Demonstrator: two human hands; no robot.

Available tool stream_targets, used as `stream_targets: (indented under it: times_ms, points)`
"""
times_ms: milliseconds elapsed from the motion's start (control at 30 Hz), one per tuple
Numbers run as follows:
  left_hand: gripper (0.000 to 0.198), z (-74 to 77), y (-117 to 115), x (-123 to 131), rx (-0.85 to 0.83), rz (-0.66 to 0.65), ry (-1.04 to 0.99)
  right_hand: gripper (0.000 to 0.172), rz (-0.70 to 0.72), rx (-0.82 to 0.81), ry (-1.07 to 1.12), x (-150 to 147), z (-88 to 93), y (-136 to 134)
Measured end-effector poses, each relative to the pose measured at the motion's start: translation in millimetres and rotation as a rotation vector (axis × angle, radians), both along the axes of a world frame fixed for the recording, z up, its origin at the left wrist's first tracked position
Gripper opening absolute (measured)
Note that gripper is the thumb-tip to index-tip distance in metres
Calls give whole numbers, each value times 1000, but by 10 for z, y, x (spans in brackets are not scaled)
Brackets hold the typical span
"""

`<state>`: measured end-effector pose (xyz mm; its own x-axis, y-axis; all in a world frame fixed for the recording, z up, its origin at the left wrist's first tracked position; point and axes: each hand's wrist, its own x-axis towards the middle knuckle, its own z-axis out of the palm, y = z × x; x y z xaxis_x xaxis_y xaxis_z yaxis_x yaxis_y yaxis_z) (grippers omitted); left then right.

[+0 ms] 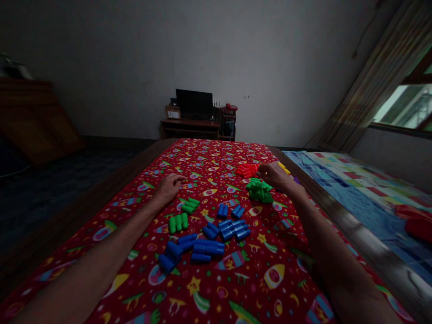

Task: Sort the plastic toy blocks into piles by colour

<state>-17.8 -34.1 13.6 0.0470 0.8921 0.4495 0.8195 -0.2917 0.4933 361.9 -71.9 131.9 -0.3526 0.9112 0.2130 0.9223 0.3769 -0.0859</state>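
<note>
My left hand (168, 186) rests on the red printed cloth (216, 288), fingers loosely stretched and holding nothing. Just to its right lie two small groups of green plastic building blocks (178, 222). My right hand (276, 176) is bent down with its fingers together, between the red blocks (247, 170) and the yellow blocks (283, 168); whatever its fingertips hold is hidden. Right below that hand is a heap of green blocks (259, 191). Several blue blocks (208, 247) are spread over the middle, some joined side by side.
The cloth covers a long table with a dark wooden edge (133, 164). A desk with a monitor (194, 104) stands against the far wall. On the right is a bed with a blue patchwork cover (324, 189); a wooden cabinet (37, 121) stands at the left.
</note>
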Motion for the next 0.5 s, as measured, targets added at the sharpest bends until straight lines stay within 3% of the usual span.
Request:
stream_targets:
  times_ms: [100, 267, 367, 500]
  points:
    - [32, -15, 11, -6, 16, -3, 1, 24, 115, 88, 92, -289, -56, -134]
    - [32, -22, 17, 1, 29, -2, -1, 17, 552, 18, 159, -942, -427, -333]
    - [33, -2, -2, 19, 13, -3, -2, 22, 701, -24, 114, -1374, -611, -328]
    - [35, 26, -39, 35, 5, -16, -6, 28, 858, -154, -65, -1789, -629, -223]
